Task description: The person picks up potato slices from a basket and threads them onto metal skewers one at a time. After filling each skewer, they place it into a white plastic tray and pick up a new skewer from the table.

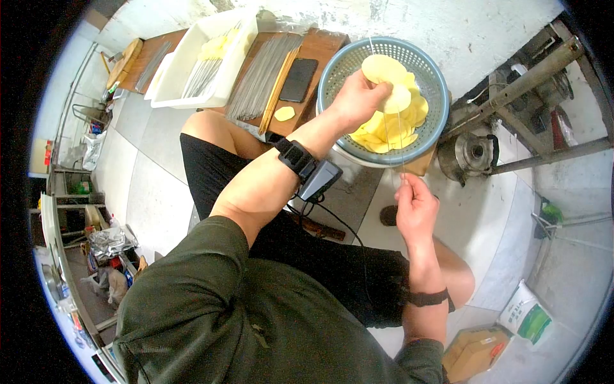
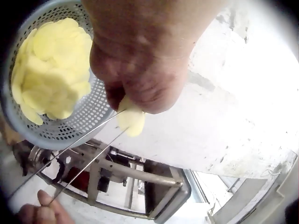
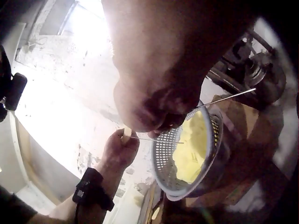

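My left hand (image 1: 361, 99) pinches thin yellow potato slices (image 1: 384, 66) over a blue-grey colander (image 1: 327, 77). More slices (image 2: 51, 70) lie heaped inside it. In the left wrist view, two thin metal skewers (image 2: 88, 162) run between the slice (image 2: 132, 122) at my left fingertips and my right hand (image 2: 44, 214). Nearer my body than the colander rim, my right hand (image 1: 417, 208) pinches a skewer between thumb and fingers. In the right wrist view, a skewer (image 3: 229, 99) sticks out past this hand, whose fingers are in shadow.
A white tray (image 1: 167, 96) holds slices on skewers. Beside it on the wooden board lie many bare skewers (image 1: 259, 77), wooden sticks (image 1: 279, 93), a black phone (image 1: 299, 80) and a loose slice (image 1: 284, 113). A metal kettle (image 1: 470, 153) stands right of the colander, near a metal frame (image 1: 537, 96).
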